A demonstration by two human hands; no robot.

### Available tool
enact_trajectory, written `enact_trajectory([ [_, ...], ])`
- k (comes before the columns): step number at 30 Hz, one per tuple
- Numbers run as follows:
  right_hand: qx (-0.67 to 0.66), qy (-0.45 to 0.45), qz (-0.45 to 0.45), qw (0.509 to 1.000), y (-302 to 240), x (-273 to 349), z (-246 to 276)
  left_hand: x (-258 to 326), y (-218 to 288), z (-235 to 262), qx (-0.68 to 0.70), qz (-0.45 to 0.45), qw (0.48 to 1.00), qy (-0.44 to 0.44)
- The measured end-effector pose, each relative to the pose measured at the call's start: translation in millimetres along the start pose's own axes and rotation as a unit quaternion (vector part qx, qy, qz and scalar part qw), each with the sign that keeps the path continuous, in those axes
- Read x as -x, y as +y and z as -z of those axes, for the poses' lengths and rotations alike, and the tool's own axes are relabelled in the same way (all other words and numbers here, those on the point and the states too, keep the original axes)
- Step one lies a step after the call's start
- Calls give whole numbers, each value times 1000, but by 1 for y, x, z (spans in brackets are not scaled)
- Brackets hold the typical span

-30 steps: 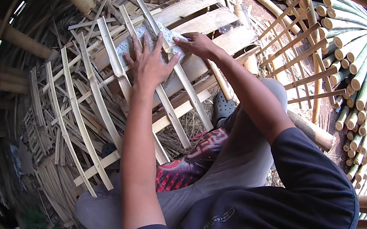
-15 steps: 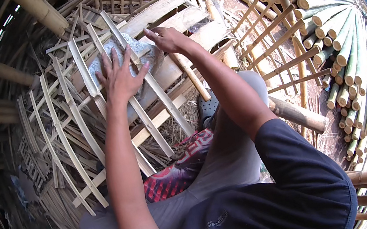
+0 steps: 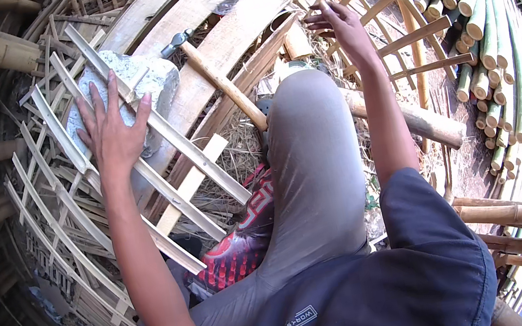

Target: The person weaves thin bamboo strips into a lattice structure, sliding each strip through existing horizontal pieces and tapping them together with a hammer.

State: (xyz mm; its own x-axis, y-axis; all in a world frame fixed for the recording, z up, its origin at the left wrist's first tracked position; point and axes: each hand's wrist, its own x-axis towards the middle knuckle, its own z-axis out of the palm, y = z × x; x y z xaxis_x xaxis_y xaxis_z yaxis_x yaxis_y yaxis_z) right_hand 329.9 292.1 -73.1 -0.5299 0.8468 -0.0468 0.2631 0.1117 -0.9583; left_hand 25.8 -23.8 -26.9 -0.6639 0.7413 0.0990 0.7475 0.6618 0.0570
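The left hand (image 3: 107, 131) lay flat with fingers spread, holding nothing, pressing 2 bamboo slats (image 3: 155, 154) against a grey stone (image 3: 149, 81), seemingly to steady them. The right hand (image 3: 338, 24) reached, loosely open and empty, toward bamboo sticks (image 3: 407, 39), beyond a hammer (image 3: 218, 76).
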Motion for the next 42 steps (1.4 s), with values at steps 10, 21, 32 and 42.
enact_trajectory([
  [10, 302, 96, -107, 943, 265, 88, -49, -4, -9, 1, -2, -80, 997, -9],
  [21, 509, -10, 9, 861, 317, 18, -38, -8, -16, 2, -1, -131, 991, -18],
  [32, 557, -90, -39, 825, 327, -4, -35, -8, -15, 2, -21, -137, 990, -7],
  [42, 608, -123, -20, 784, 334, -7, -35, -6, -12, 1, -4, -121, 993, -9],
])
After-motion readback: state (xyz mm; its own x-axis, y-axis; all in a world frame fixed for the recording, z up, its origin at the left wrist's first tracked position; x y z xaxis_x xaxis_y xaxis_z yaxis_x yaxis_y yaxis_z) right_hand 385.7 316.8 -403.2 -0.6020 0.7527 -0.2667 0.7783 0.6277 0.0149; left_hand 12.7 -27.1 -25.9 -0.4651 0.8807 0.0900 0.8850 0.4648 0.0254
